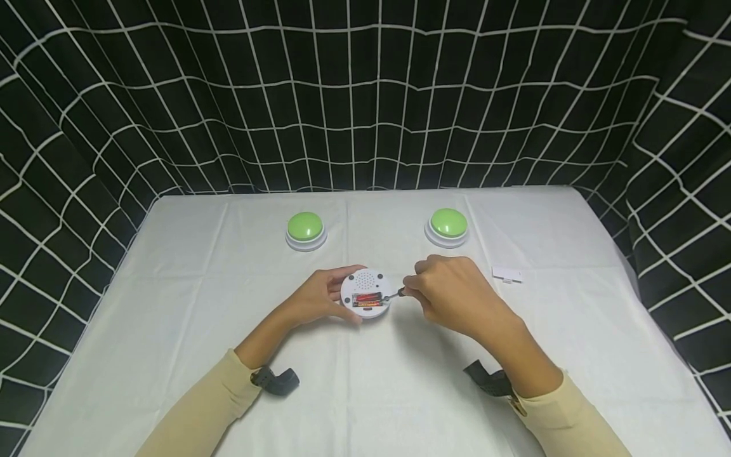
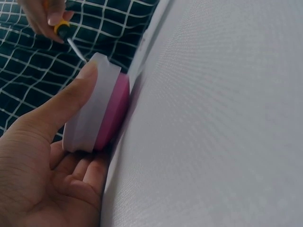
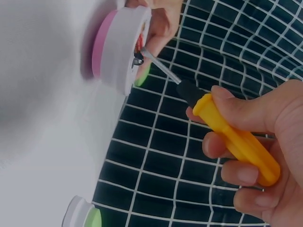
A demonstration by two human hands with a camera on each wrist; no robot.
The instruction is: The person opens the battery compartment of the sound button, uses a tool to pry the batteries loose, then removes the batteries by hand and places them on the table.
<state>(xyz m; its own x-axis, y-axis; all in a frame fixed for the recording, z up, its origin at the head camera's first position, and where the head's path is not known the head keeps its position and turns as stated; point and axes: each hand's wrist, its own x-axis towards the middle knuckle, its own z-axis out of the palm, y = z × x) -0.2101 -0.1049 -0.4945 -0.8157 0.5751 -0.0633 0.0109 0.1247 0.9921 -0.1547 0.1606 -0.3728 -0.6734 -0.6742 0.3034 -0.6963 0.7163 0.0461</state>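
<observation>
A round push-button device (image 1: 365, 277) lies upside down, its white base up and its pink dome (image 2: 113, 111) against the tablecloth. My left hand (image 1: 317, 297) holds it by the rim, thumb on the near side and fingers at the far side. Red batteries (image 1: 367, 299) lie side by side in its uncovered compartment. My right hand (image 1: 454, 293) grips a screwdriver (image 3: 236, 142) by its yellow handle. The metal shaft (image 3: 162, 69) reaches into the right end of the compartment, at the battery ends. Whether the tip touches a battery or a contact, I cannot tell.
Two white-based buttons with green domes stand farther back, one at left (image 1: 305, 226) and one at right (image 1: 448, 223). A small white battery cover (image 1: 507, 275) lies right of my right hand. White cloth covers the table (image 1: 171, 317); black netted walls (image 1: 365, 95) surround its back and sides.
</observation>
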